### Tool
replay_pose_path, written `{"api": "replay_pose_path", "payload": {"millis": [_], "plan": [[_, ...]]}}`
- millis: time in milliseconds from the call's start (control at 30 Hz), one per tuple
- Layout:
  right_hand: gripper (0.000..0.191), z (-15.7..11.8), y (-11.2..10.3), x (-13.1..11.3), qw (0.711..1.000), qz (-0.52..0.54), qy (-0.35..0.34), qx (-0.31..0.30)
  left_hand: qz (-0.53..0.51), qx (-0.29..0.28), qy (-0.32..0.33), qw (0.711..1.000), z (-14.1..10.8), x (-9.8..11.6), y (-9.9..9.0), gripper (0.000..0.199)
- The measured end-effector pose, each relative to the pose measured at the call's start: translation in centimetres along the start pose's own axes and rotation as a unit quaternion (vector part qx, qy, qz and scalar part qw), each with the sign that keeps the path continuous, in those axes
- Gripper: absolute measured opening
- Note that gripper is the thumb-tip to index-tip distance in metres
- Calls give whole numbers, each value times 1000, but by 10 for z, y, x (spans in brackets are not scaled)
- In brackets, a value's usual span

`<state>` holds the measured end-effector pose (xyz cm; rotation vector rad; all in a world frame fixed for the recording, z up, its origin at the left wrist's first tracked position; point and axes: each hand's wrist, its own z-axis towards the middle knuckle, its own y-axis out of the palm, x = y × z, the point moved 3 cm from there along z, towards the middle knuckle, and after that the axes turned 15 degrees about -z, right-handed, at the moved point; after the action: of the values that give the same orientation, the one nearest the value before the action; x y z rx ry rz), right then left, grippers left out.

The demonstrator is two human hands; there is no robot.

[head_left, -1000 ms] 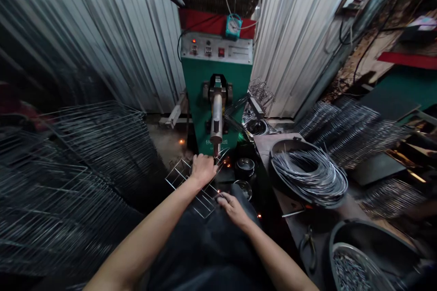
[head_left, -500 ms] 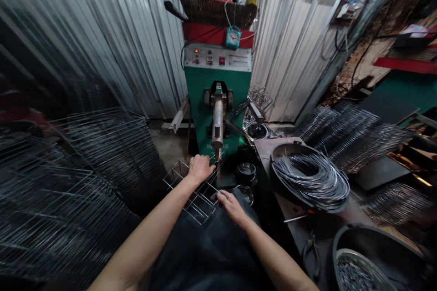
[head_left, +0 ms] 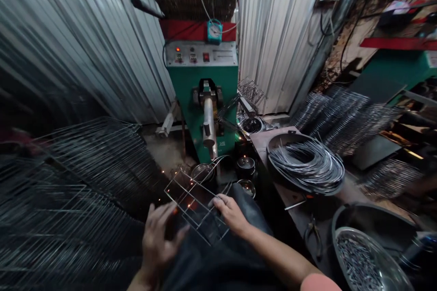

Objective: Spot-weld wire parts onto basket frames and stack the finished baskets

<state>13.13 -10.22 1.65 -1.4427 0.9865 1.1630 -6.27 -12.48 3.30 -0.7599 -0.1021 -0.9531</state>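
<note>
My right hand [head_left: 228,210] grips the right edge of a wire rack [head_left: 200,191], a small frame of crossed metal rods held over my lap. The far end of the rack reaches just under the metal arm [head_left: 209,122] of a green welding machine [head_left: 184,86]. Orange sparks scatter around the rack. My left hand [head_left: 160,232] hangs at its near left side, fingers spread and slightly blurred, with nothing in them. Whether a fingertip touches the rack I cannot tell.
Stacks of wire racks [head_left: 78,218] crowd the left. On the right-hand table lie a coil of wire [head_left: 309,163] in a round pan, pliers [head_left: 313,236] and a bowl of small metal pieces [head_left: 362,259]. Round metal bowls [head_left: 246,163] sit below the machine.
My left hand has let go of the rack near the machine's arm and drawn back toward me. My right hand keeps its grip. Sparks have appeared, and the view has shifted right.
</note>
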Motion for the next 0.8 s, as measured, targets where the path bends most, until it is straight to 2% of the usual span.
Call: {"api": "replay_pose_path", "payload": {"millis": [33,100,133,200,267,333,433,533,633,733,800], "plan": [[40,-7,3,-5,1000,9,11,3,-11,19,10,1000,-30,3,-7,66],[40,-19,11,-17,999,33,34,4,-4,-5,1,1000,-78,8,-8,77],[40,-23,16,-24,998,46,41,0,1,-42,10,999,-94,11,-4,78],[41,-27,24,-39,997,65,43,-13,18,-126,36,991,-110,18,7,71],[40,-27,28,-56,997,68,35,-22,41,-169,54,983,-111,25,17,63],[37,-26,27,-70,997,66,35,-26,54,-166,61,983,-106,31,21,64],[33,-24,18,-84,993,89,67,-33,30,-185,98,977,-105,42,23,71],[30,-21,4,-89,985,133,100,-43,11,-210,138,968,-109,47,23,62],[30,-14,-3,-90,978,167,104,-61,21,-188,150,970,-106,46,19,44],[31,-8,6,-92,971,185,99,-111,6,-199,165,966,-104,39,14,42],[34,-7,17,-95,969,179,86,-144,3,-220,146,964,-108,31,13,43]]}}
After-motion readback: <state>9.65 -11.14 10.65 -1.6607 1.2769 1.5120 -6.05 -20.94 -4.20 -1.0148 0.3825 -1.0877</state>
